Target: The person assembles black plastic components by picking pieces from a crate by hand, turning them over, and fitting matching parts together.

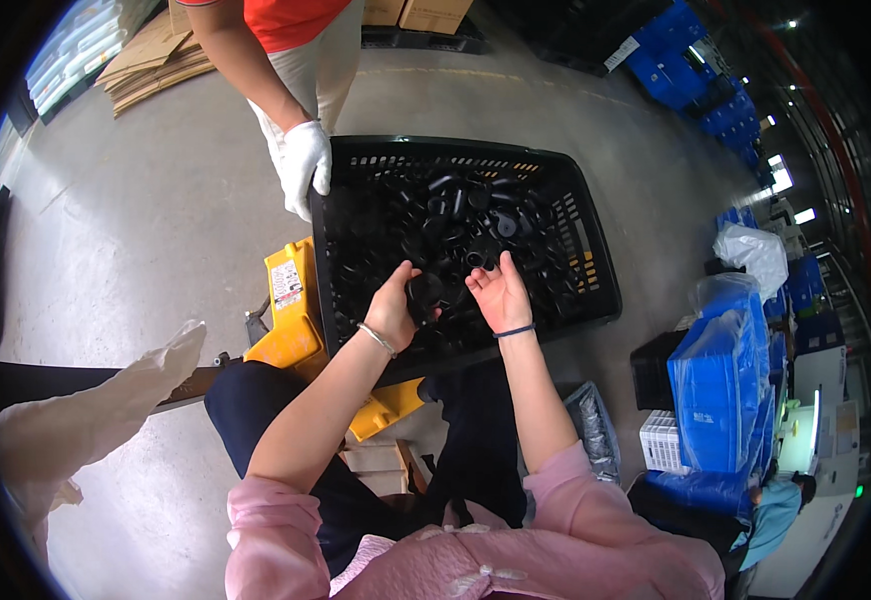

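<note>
A black slatted crate (pixel 606 270) stands in front of me, filled with many small black molded plastic parts (pixel 448 208), some round and some tube-like. My left hand (pixel 392 310) is over the crate's near side, its fingers wrapped round a rounded black plastic part (pixel 424 297). To its right, my right hand (pixel 504 298) hovers above the heap, palm partly turned up and fingers apart. Just beyond its fingertips is a ring-shaped black part (pixel 477 259); whether they touch it I cannot tell.
Another person's white-gloved hand (pixel 305 165) grips the crate's far left corner. Yellow equipment (pixel 296 300) sits under the crate's left side. Flattened cardboard (pixel 156 60) lies far left. Blue bins (pixel 721 390), partly wrapped in plastic, and a white basket (pixel 663 441) stand at right.
</note>
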Action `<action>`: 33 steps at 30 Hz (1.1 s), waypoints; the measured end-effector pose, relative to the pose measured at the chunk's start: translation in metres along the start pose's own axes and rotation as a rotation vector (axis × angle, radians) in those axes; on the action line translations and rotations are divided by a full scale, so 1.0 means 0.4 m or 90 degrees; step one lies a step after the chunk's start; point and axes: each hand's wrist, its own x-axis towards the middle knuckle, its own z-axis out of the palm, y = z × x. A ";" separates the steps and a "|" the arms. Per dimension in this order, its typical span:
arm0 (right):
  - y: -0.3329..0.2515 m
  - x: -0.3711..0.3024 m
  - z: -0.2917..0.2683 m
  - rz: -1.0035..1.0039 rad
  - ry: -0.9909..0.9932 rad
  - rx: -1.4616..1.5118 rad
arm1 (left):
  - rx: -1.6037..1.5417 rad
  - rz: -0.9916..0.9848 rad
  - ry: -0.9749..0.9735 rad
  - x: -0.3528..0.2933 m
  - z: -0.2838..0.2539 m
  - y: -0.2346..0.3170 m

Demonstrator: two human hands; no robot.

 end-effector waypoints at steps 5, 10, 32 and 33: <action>-0.003 -0.003 -0.007 0.103 0.061 -0.001 | -0.042 -0.007 -0.045 -0.011 0.009 0.019; -0.003 -0.018 0.017 0.121 0.104 -0.008 | 0.072 0.023 -0.045 -0.025 0.023 0.019; -0.032 -0.145 0.180 -0.076 0.017 -0.003 | -0.129 0.058 -0.373 -0.120 0.032 0.084; -0.028 -0.142 0.191 -0.126 0.003 -0.173 | -0.081 0.063 -0.352 -0.120 0.032 0.083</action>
